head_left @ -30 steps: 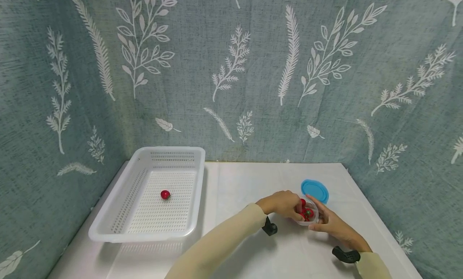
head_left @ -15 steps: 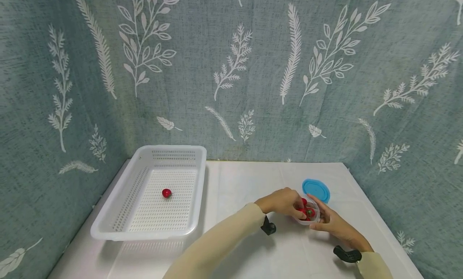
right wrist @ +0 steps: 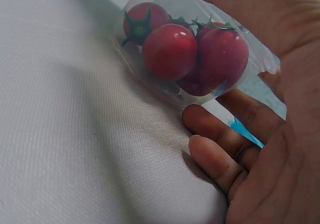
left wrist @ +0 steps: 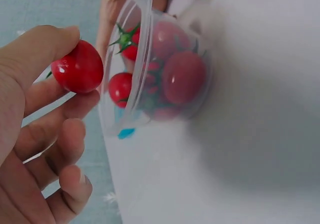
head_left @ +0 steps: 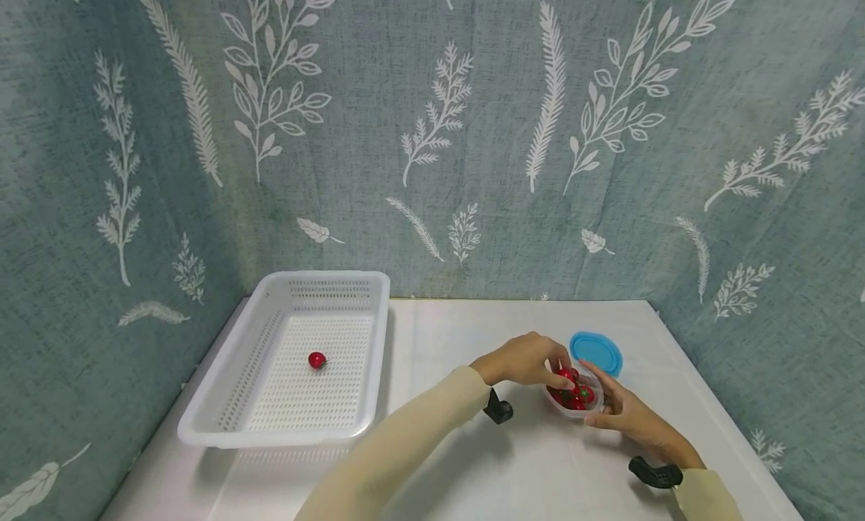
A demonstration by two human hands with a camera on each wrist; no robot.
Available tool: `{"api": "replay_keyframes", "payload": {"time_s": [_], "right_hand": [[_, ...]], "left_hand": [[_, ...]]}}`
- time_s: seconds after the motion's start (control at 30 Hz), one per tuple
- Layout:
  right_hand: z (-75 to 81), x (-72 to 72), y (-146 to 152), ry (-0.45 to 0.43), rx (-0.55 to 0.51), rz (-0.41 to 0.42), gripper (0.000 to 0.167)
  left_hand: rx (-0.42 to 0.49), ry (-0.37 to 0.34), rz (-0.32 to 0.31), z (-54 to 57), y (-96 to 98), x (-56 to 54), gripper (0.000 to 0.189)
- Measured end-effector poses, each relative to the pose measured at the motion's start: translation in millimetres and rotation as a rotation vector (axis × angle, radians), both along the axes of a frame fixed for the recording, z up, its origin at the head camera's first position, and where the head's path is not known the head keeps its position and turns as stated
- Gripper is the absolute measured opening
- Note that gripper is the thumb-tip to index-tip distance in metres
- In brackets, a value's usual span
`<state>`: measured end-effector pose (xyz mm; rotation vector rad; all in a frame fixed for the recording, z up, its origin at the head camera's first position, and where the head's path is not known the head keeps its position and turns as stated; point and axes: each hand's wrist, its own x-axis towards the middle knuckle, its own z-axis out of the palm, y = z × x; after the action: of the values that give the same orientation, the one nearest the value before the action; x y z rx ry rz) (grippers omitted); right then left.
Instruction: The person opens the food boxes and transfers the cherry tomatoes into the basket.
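Between thumb and fingers, my left hand (head_left: 525,359) pinches a red cherry tomato (left wrist: 80,70), held just above the rim of a small clear plastic tub (left wrist: 143,49). Several more cherry tomatoes (left wrist: 184,77) with green stems lie inside that tub. From the other side my right hand (head_left: 631,416) holds the tub steady, thumb and index finger around its wall; the lower fingers stand loosely below it in the right wrist view. One cherry tomato (head_left: 317,360) sits alone in a white perforated plastic basket (head_left: 277,439) on the left.
A blue lid (head_left: 597,353) lies on the white tablecloth (head_left: 459,318) just behind the tub. Grey-green curtains with white leaf prints (head_left: 378,131) enclose the table at the back and both sides.
My left hand has risen slightly out of the tub with a cherry tomato in its fingers. The right hand stays around the tub. The head view has shifted a little.
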<state>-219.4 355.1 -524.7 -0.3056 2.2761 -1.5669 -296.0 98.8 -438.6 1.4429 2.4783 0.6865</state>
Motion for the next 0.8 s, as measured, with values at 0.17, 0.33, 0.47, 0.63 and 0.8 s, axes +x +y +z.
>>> {"api": "replay_keyframes", "payload": {"time_s": [0.17, 0.33, 0.47, 0.63, 0.8], "right_hand": [[1.3, -0.9, -2, -0.028, 0.018, -0.025, 0.097], [2.1, -0.8, -3, -0.04, 0.06, -0.058, 0.099], [2.4, -1.5, -3, -0.048, 0.065, -0.07, 0.098], [1.8, -2.5, -4, -0.056, 0.044, -0.068, 0.098], [2.0, -1.9, -5, -0.064, 0.035, -0.075, 0.099]], "left_hand": [[0.015, 0.01, 0.007, 7.5, -9.7, -0.4, 0.022], [0.009, 0.032, 0.012, 17.8, -18.4, -1.3, 0.023], [0.021, 0.046, 0.023, 28.4, -26.5, -2.6, 0.021], [0.041, 0.056, 0.027, 40.6, -40.4, -1.6, 0.02], [0.048, 0.069, 0.046, 49.3, -60.3, 3.0, 0.018]]}}
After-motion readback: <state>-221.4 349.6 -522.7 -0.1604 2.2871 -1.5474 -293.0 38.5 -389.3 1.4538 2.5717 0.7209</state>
